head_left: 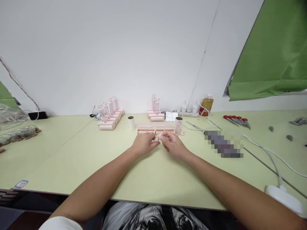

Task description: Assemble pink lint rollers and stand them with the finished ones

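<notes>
My left hand (144,142) is closed around a small whitish piece (155,139), most of which the fingers hide. Close against it, my right hand (174,145) pinches with thumb and fingertips at something small and pale that I cannot make out. Just behind the hands lie two open pink cases (165,131) with clear pinkish lids. A white roll with a brown core (131,124) stands upright to their left. On the right is another such roll (178,118), with a clear pink handle piece (178,128) in front of it.
Finished-looking pink rollers with upright handles (109,118) stand at back left, more pink rollers (156,115) at back centre. A power strip (189,113), a drink bottle (206,104), red-ended tools (236,120), a blurred-out object (223,144) and a white charger (284,198) lie rightward.
</notes>
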A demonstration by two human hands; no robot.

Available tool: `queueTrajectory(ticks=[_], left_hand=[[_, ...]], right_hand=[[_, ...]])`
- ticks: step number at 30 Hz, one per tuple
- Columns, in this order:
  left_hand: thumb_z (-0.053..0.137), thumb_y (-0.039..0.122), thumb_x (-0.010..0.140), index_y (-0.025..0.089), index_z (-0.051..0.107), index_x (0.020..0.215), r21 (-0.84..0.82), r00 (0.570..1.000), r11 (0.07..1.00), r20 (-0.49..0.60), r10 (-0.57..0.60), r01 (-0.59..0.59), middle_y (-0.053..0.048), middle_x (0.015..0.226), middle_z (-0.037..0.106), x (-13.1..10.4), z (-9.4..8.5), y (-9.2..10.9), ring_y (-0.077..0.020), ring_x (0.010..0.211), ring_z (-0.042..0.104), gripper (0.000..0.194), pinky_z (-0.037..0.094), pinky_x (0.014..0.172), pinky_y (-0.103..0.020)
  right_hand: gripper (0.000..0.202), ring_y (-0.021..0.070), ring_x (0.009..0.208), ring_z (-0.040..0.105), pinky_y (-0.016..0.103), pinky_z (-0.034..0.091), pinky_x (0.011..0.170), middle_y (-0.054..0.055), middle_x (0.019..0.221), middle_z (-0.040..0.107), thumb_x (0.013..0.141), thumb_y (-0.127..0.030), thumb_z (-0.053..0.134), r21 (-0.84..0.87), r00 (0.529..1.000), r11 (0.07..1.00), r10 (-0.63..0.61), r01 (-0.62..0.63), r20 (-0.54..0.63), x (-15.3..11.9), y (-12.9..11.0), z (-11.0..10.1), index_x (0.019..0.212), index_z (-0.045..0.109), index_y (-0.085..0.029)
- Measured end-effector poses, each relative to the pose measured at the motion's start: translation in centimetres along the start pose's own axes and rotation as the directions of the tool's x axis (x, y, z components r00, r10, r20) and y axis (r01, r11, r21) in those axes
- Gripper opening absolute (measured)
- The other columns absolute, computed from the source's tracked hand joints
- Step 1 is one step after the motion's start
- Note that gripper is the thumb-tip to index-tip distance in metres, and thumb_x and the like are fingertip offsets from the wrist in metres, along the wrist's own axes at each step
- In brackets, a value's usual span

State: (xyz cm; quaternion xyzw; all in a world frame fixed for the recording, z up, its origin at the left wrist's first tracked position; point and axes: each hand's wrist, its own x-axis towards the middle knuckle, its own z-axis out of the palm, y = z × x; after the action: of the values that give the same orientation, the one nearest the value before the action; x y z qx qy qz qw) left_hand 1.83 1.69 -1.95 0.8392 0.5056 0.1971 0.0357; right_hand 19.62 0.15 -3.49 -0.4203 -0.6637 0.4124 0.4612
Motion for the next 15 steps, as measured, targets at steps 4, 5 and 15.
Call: queueTrajectory(ticks=[4, 5, 15], left_hand=[[0.052, 0.039, 0.084, 0.021, 0.058, 0.076, 0.012, 0.993, 0.994, 0.046, 0.109, -0.11, -0.003, 0.074, 0.065, -0.4, 0.9, 0.9, -0.0176, 0.067, 0.06, 0.02, 0.033, 0.057, -0.028], [0.052, 0.039, 0.085, 0.021, 0.058, 0.076, 0.012, 0.993, 0.994, 0.042, 0.106, -0.107, -0.003, 0.074, 0.065, -0.4, 1.1, 1.0, -0.0175, 0.067, 0.06, 0.021, 0.034, 0.057, -0.027], [0.055, 0.041, 0.083, 0.021, 0.058, 0.078, 0.032, 0.998, 0.998, -0.031, -0.05, 0.051, -0.004, 0.079, 0.068, 0.1, 1.0, 0.2, -0.0193, 0.073, 0.06, 0.021, 0.033, 0.057, -0.028]], right_hand=[[0.038, 0.0103, 0.053, 0.037, 0.023, 0.028, 0.049, -0.006, 0.056, 0.04, 0.085, -0.051, 0.052, -0.247, 0.996, 0.966, -0.087, 0.078, -0.025, -0.3, 0.6, 0.5, 0.065, 0.041, -0.02], [0.041, 0.0108, 0.054, 0.037, 0.023, 0.029, 0.051, -0.005, 0.056, 0.04, 0.086, -0.052, 0.051, -0.293, 0.996, 0.953, -0.09, 0.08, -0.021, -0.3, 0.6, 0.4, 0.061, 0.041, -0.02], [0.049, 0.0114, 0.043, 0.038, 0.026, 0.03, 0.046, -0.004, 0.042, 0.04, 0.087, -0.057, 0.045, -0.174, 0.992, 0.984, -0.057, 0.037, -0.112, -0.1, -0.2, -1.2, 0.053, 0.04, -0.021]])
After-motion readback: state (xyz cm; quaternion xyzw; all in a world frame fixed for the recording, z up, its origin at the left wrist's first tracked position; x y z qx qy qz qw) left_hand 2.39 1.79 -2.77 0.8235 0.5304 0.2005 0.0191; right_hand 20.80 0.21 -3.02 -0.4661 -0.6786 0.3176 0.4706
